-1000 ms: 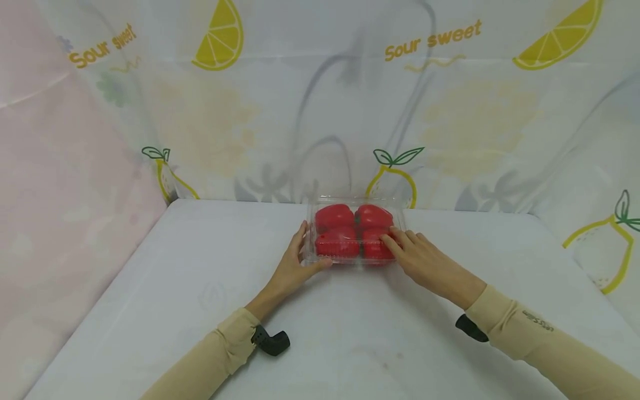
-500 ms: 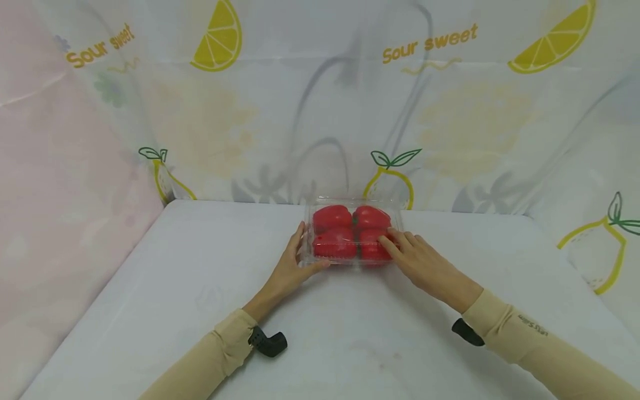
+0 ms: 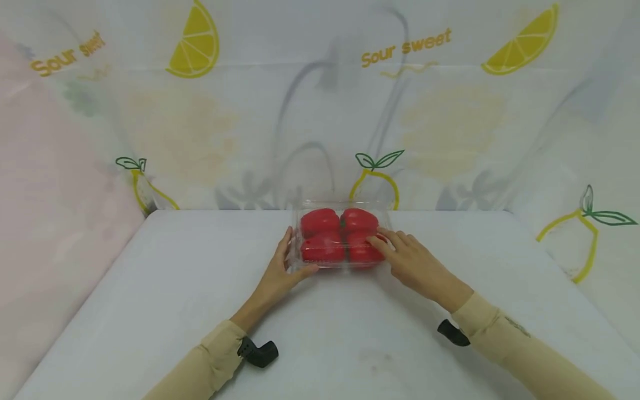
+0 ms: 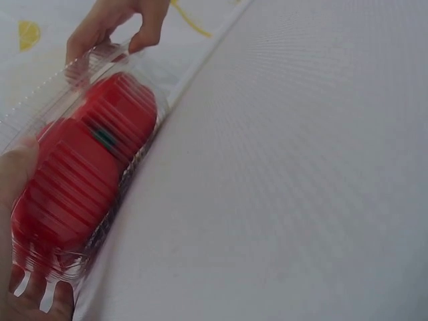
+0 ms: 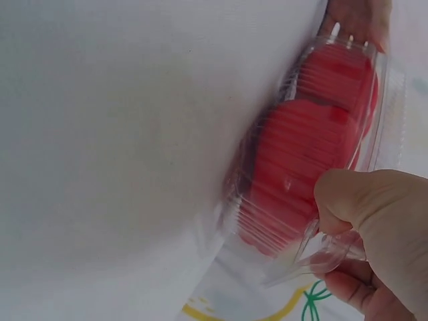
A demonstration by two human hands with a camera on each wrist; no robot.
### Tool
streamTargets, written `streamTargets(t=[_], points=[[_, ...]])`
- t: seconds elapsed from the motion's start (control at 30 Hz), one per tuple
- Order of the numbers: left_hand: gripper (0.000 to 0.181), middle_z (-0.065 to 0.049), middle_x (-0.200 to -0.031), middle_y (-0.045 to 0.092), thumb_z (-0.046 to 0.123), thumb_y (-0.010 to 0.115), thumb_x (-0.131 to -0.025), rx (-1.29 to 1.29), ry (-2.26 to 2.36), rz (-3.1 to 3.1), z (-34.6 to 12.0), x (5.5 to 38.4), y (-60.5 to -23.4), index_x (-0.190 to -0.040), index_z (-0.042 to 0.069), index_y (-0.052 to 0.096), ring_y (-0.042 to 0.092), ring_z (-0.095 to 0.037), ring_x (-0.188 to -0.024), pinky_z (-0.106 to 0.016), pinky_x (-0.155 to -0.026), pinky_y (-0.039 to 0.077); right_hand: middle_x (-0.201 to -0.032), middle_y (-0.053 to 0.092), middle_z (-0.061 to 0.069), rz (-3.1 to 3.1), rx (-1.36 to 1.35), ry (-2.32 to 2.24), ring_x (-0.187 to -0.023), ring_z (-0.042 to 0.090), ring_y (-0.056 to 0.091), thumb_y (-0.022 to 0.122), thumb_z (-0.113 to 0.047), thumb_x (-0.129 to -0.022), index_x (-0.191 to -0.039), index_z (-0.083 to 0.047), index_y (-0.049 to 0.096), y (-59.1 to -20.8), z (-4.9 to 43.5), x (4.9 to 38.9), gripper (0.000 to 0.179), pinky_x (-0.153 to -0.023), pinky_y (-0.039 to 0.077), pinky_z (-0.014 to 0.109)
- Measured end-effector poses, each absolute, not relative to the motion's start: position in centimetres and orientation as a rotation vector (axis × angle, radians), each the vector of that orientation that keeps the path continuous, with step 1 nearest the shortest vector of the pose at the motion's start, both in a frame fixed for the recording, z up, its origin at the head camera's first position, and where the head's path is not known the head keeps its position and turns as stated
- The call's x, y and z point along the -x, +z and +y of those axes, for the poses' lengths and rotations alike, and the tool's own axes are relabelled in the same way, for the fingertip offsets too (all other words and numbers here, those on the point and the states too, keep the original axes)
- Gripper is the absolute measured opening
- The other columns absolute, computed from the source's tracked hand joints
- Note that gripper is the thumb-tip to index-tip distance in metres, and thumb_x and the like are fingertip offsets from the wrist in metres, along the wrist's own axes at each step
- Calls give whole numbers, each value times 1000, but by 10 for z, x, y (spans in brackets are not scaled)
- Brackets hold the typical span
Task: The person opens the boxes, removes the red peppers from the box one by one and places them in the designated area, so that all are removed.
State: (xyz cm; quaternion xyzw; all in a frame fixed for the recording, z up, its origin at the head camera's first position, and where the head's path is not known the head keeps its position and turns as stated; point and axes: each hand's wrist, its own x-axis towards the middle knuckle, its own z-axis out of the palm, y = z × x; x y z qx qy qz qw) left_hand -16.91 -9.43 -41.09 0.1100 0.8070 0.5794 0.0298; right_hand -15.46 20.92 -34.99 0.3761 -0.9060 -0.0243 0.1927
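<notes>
A clear plastic clamshell box [image 3: 327, 266] full of several red bell peppers [image 3: 322, 248] sits at the far middle of the table in the head view. My left hand [image 3: 277, 276] grips its left end, with the thumb along the front rim and the fingers around the side. At the opposite end, my right hand [image 3: 419, 265] pinches the box's edge. In the right wrist view the right thumb [image 5: 344, 196] presses near the corner of the lid, and fingers curl under a clear plastic flap [image 5: 314, 262]. A green stem [image 4: 105, 138] shows between peppers in the left wrist view.
The white-covered table [image 3: 320, 339] ends just behind the box. A printed curtain [image 3: 270, 111] with lemon drawings hangs right behind, and a pinkish cloth [image 3: 45, 183] closes off the left side. Black wrist mounts [image 3: 258, 354] sit at both cuffs.
The head view has turned slightly, so the whole scene lies further left in it. Both hands keep their places on the box, which looks unmoved on the table.
</notes>
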Motion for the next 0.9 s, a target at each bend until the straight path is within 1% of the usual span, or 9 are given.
streamTargets(t=[0.13,0.2,0.33,0.43,0.57,0.63,0.67,0.8,0.9], points=[[103,6,-158,15,38,74,-78,-371,1805,2496,-94,170,-414,-152,29,4,22,-25,-144,-50,-112,29,-133,51,15,-2521,-1038,-24,-109,31,53,76,-2,-70,-135,-11,43,-349,211,156,74,-89,47,43],[99,5,-158,15,37,71,-81,-383,1825,2488,-95,169,-413,-153,27,3,22,-26,-144,-51,-111,29,-134,51,14,-2514,-1029,-7,-107,30,55,74,-3,-71,-136,-13,43,-349,212,157,72,-84,48,42],[85,-4,-158,14,28,60,-90,-462,1885,2459,-96,168,-413,-153,20,4,20,-33,-144,-56,-111,27,-134,51,12,-2459,-1006,64,-95,25,55,68,-2,-73,-133,-11,46,-352,214,158,65,-71,50,36],[76,-9,-157,14,21,54,-94,-506,1921,2433,-96,169,-413,-153,17,5,16,-36,-144,-56,-112,25,-133,51,12,-2403,-967,189,-93,24,53,65,-4,-74,-131,-8,48,-354,217,159,60,-60,49,31],[73,-10,-156,16,12,50,-94,-514,1952,2404,-96,170,-411,-153,15,8,18,-36,-143,-55,-110,29,-134,48,12,-2358,-894,472,-102,22,51,65,-4,-78,-129,-6,50,-353,221,161,53,-64,52,31],[72,-10,-155,18,8,48,-93,-514,1963,2399,-96,170,-410,-153,15,9,20,-35,-142,-54,-110,30,-133,47,13,-2322,-868,619,-101,20,51,64,-1,-79,-128,-5,51,-351,222,163,50,-72,53,30],[72,-11,-154,19,7,48,-92,-515,1968,2400,-96,169,-409,-153,14,9,21,-35,-142,-54,-110,31,-133,47,14,-2302,-859,694,-99,19,51,64,1,-79,-127,-4,51,-350,222,164,49,-76,52,27],[76,-12,-150,23,1,45,-88,-531,2001,2390,-96,168,-410,-153,14,7,25,-32,-139,-53,-108,32,-129,47,15,-2217,-824,921,-96,19,51,64,10,-78,-128,-1,48,-344,219,168,54,-83,47,11],[79,-13,-148,25,1,44,-85,-535,2018,2380,-97,167,-411,-153,13,6,27,-31,-137,-49,-107,34,-127,47,18,-2182,-795,1019,-103,22,51,63,14,-78,-131,2,43,-338,215,167,58,-88,44,8]])
